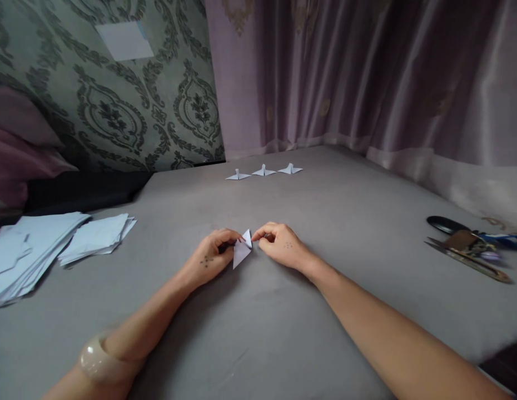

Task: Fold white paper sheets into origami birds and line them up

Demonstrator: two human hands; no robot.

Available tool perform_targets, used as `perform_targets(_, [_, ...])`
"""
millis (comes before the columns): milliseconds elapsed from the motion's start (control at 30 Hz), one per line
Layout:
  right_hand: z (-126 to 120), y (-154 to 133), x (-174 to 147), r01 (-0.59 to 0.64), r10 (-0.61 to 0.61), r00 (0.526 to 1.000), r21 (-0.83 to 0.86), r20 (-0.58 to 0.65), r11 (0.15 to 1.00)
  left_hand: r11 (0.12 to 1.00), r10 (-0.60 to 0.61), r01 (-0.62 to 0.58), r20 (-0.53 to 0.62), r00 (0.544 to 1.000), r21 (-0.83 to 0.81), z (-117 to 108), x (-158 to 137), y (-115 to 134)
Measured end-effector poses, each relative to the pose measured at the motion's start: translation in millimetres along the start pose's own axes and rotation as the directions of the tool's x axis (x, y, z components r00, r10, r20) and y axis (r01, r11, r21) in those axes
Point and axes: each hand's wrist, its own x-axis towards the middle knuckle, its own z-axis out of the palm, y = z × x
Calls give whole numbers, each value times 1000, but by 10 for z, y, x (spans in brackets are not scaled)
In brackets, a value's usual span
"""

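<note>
A small white folded paper (242, 253) with pointed corners is held just above or on the grey surface in front of me. My left hand (214, 254) pinches it from the left, its fingers over the upper part and the thumb lower down. From the other side, my right hand (282, 243) has its thumb and index finger drawn together, the fingertips at the paper's right edge. The exact contact there is small and partly hidden. Farther back stand three folded paper birds in a row: a left one (238, 175), a middle one (264, 171) and a right one (291, 169).
At the left lie a large stack of white paper sheets (45, 244) and a smaller stack of cut papers (95, 238). Scissors (471, 260) and a dark-handled object (444, 225) lie at the right. A curtain (325, 72) hangs behind the grey surface (192, 194).
</note>
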Motion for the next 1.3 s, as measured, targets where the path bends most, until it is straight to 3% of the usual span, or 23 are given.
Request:
perform_targets(367, [67, 22, -15, 128, -128, 992, -143, 8, 981, 999, 2, -1, -9, 1000, 37, 15, 5, 2])
perform_targets(633, [75, -37, -42, 151, -143, 989, -286, 48, 946, 998, -27, 28, -16, 1000, 50, 30, 23, -65])
perform_targets(733, [96, -79, -75, 172, -165, 985, -401, 51, 900, 998, -31, 32, -29, 999, 53, 37, 30, -73])
perform_targets(867, [121, -139, -106, 215, -209, 975, -599, 82, 772, 999, -33, 34, -37, 999, 17, 59, 31, -68])
perform_targets(1000, [103, -199, -116, 240, -213, 969, -679, 125, 694, 997, -74, 73, -54, 996, -24, 105, 30, -46])
perform_targets(1100, [84, -194, -110, 237, -198, 971, -659, 134, 714, 995, -98, 101, -101, 990, 19, 146, 37, -24])
perform_targets(1167, [81, -158, -95, 236, -208, 971, -590, 115, 772, 992, -107, 114, -129, 986, 49, 165, 45, -2])
perform_targets(1300, [102, -70, -49, 203, -235, 971, -384, -38, 901, 990, -121, 130, -148, 982, 58, 172, 57, 50])
